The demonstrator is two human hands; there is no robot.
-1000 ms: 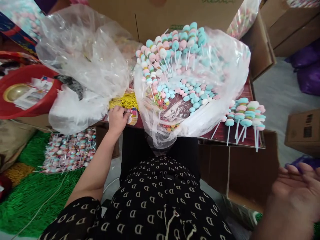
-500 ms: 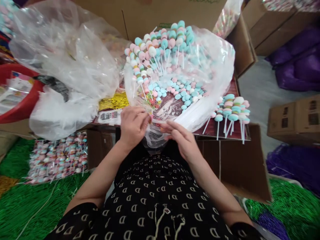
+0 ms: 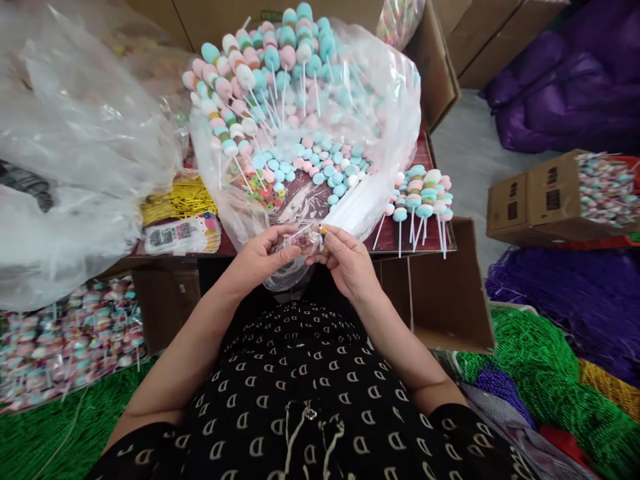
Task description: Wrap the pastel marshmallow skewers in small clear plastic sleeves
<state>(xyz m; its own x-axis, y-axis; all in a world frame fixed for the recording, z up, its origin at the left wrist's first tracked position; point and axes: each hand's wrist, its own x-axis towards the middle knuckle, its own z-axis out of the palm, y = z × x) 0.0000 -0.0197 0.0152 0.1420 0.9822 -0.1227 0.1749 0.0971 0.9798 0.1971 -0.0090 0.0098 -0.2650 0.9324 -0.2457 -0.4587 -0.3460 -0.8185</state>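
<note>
1. From my head camera, the left hand (image 3: 263,255) and the right hand (image 3: 345,261) are close together at centre, both pinching a small clear plastic wrapper (image 3: 300,239) between them. A blue and yellow speck shows at the right hand's fingertips, but the wrapper's contents are too small for me to read
2. Straight ahead of both hands is a large clear plastic bag (image 3: 370,213) — it holds pastel candy skewers (image 3: 270,60) in pink, blue and white on white sticks, with loose round candies (image 3: 320,167) lower down
3. Ahead of the right hand, just beside the bag, more skewers (image 3: 420,197) lie on a dark red board (image 3: 400,243)
4. Ahead of the left hand are gold twist ties (image 3: 175,203) and a stack of printed cards (image 3: 183,235), with crumpled plastic sheeting (image 3: 65,133) further left
5. Down past the left hand, I see a heap of wrapped candy (image 3: 65,340) beside green tinsel (image 3: 50,427) — well right of the right hand, a cardboard box (image 3: 530,200) and purple bags (image 3: 560,100)
</note>
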